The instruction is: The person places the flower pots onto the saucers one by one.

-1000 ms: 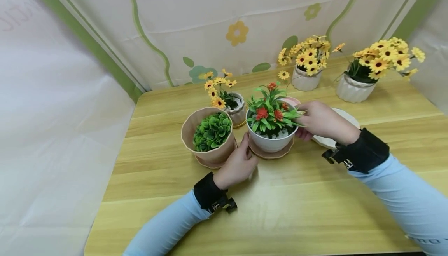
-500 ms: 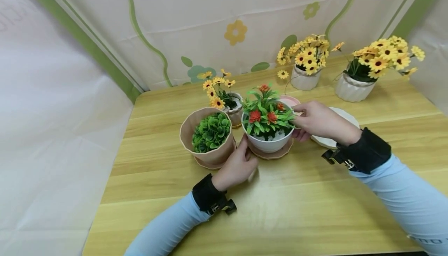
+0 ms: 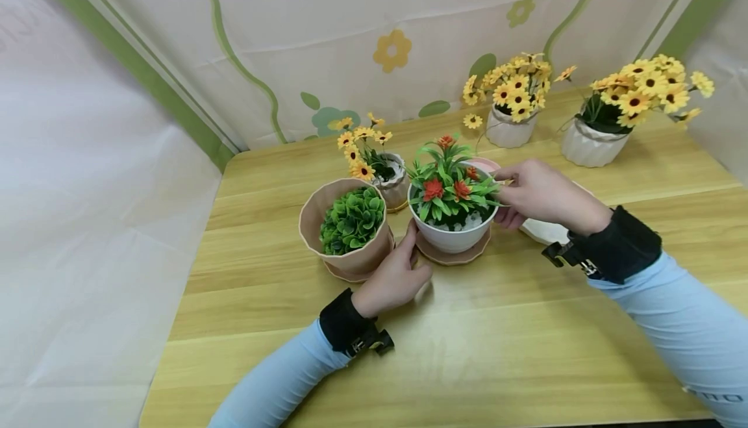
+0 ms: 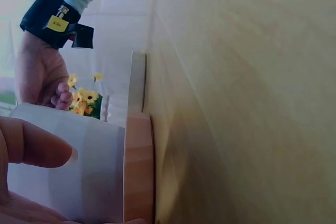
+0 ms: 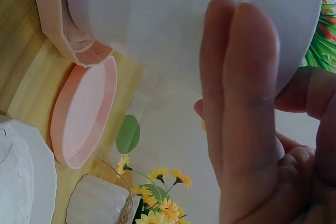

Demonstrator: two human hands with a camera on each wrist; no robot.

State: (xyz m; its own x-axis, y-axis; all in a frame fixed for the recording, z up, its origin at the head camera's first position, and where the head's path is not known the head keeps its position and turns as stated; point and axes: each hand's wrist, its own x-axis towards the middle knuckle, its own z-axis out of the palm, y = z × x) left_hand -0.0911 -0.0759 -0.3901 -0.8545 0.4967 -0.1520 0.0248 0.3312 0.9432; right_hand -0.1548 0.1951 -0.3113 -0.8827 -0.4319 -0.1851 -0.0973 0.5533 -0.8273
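Observation:
A white flower pot point(image 3: 452, 241) with green leaves and red flowers point(image 3: 434, 189) stands in a brownish-pink saucer point(image 3: 451, 258) mid-table. My right hand point(image 3: 537, 197) grips this pot at its right side; in the right wrist view, two fingers point(image 5: 247, 77) lie along its outer wall. My left hand point(image 3: 393, 280) is at the saucer's left edge, one finger extended along it. In the left wrist view, its thumb point(image 4: 44, 145) crosses in front of the pot, and a fingertip shows by the saucer point(image 4: 139, 171). Left of that hand sits a beige pot point(image 3: 315, 220) with a round green plant.
A small daisy pot point(image 3: 394, 194) stands behind the two larger pots. A pink saucer point(image 5: 84, 111) and a white saucer point(image 5: 44, 166) lie to the right. Two white pots point(image 3: 511, 130) with yellow daisies stand at the back right. A patterned curtain point(image 3: 327, 32) hangs behind the table.
The white flower pot shifted slightly left, then back right in the saucer, with my right hand on it. My left hand has stayed at the saucer's edge.

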